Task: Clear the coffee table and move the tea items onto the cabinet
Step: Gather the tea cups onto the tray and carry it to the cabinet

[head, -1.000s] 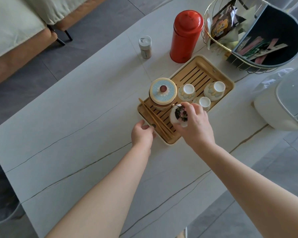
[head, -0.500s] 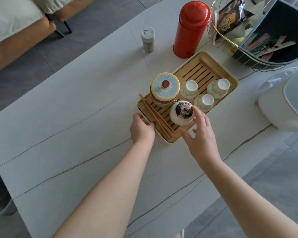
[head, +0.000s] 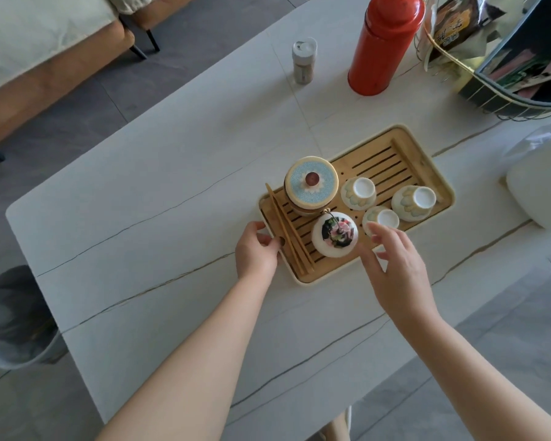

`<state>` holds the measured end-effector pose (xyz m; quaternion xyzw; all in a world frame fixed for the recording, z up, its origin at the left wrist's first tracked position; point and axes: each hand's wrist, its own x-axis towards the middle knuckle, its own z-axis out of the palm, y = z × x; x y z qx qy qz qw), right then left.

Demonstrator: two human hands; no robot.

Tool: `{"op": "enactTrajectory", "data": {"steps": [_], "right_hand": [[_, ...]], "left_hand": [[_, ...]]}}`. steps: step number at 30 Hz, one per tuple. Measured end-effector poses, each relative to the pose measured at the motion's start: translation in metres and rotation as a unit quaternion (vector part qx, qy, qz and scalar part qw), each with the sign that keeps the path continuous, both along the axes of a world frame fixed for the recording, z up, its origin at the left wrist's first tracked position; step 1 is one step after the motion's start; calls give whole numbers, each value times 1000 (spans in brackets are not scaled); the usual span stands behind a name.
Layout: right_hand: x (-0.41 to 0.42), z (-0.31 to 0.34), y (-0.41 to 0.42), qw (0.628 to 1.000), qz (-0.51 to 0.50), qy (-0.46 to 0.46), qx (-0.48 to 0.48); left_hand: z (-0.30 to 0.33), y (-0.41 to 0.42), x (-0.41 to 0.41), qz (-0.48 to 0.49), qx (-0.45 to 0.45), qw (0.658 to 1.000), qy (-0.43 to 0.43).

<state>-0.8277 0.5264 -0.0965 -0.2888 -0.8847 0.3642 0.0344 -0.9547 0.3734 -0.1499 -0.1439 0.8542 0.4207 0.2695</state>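
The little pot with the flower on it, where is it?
In the head view, the flowered pot stands at the near end of the wooden tray, between the wooden tongs and the nearest cup, just below the blue-lidded jar.

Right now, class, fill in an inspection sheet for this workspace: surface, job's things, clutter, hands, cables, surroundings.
Surface: pale coffee table, thin vein lines.
Job's things: bamboo tea tray holding lidded jar, floral pot, three upturned cups, tongs.
Clutter: red canister, small bottle, wire basket.
Hands: left hand on tray corner; right hand open, empty.
Cables: nothing seen.
Surroundings: sofa, bin.
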Motion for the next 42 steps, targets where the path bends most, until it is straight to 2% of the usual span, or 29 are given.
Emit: {"op": "enactTrajectory", "data": {"steps": [9,13,15,18,22,27,30,35,42], "right_hand": [[14,4,10,999,-27,-4,21],[26,-7,26,989,-141,-36,-18],[33,-14,34,976,-206,-55,-34],[39,-24,44,962,-251,-91,-53],[36,-38,54,943,-279,-111,-141],[29,-48,61,893,-355,-87,-262],[30,-48,63,868,-388,-66,-303],[45,-37,57,852,-406,-31,-329],[86,9,50,833,-433,-5,-345]], "left_hand": [[3,-40,-7,-82,-10,997,-10],[4,-49,-14,-133,-15,991,-11],[3,-49,-13,-118,-4,993,-27],[5,-44,-4,-51,51,995,-71],[13,-33,3,76,131,977,-149],[19,-22,3,155,146,960,-179],[21,-20,5,163,141,961,-174],[38,-18,10,149,129,967,-159],[87,-13,24,74,114,978,-158]]}}
